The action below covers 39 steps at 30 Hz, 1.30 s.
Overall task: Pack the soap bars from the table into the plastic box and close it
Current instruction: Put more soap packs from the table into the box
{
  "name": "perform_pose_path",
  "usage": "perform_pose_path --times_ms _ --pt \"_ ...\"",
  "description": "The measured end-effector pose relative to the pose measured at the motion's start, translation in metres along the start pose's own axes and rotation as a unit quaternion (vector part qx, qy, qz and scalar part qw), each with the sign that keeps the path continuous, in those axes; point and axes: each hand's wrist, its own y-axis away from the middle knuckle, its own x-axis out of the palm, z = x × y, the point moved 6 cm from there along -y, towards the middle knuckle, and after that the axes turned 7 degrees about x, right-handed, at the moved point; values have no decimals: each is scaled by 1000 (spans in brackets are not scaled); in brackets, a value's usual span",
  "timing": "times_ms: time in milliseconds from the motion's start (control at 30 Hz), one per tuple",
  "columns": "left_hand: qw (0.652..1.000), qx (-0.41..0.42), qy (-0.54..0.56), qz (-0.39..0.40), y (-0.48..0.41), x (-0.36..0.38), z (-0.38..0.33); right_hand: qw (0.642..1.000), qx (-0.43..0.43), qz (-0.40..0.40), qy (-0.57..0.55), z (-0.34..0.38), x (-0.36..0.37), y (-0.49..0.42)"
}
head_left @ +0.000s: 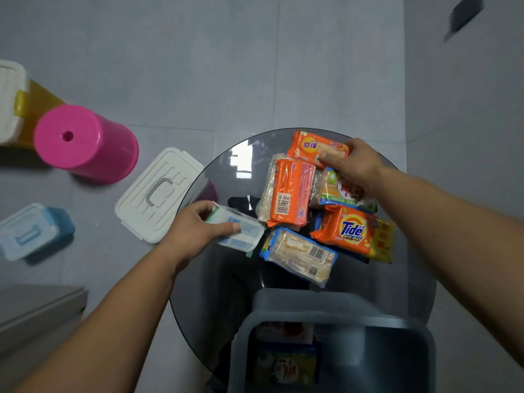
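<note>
Several wrapped soap bars lie on a round dark glass table [226,279]. My left hand [195,225] grips a white and blue soap pack [243,234] at the table's left edge. My right hand [354,165] holds the end of an orange soap pack [309,147] at the far side. Between them lie another orange bar [289,194], a Tide bar [351,228], a blue-edged bar [300,253] and a yellow-green bar [337,191]. The grey plastic box [397,350] stands open at the near edge with soap packs [286,361] inside. Its white lid [156,194] with a grey handle rests to the table's left.
A pink stool [85,143] stands on the tiled floor at the left, with a white and yellow container [11,100] behind it. A light blue lidded box [31,231] sits at the far left. A grey furniture edge [37,310] is at the lower left.
</note>
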Motion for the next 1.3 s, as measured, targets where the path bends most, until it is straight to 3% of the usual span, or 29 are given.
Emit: perform_pose_path --times_ms 133,267,367,533,667,800,933,1167,1300 --pt "990 -9 140 -22 6 -13 2 1000 0 -11 16 1 -3 -6" --pt "948 -34 314 -28 9 -8 -14 1000 -4 2 -31 -1 -4 -10" --pt "933 -25 360 -17 3 12 -39 998 -3 5 -66 -1 -6 -10" --pt "948 -28 317 17 2 64 -73 984 -18 21 -177 -3 -11 -5" --pt "954 -52 296 -13 9 85 -73 966 -56 25 -250 -2 -30 3" --pt "955 -69 287 -38 19 90 -74 940 -22 91 -328 -21 -55 18" --pt "973 -80 212 -37 26 91 -76 931 23 145 -335 -52 -71 40" --pt "998 -59 5 -31 21 91 -86 919 51 141 -365 -90 -64 56" --pt "997 -73 9 -23 15 96 -81 915 22 139 -379 -87 -55 63"
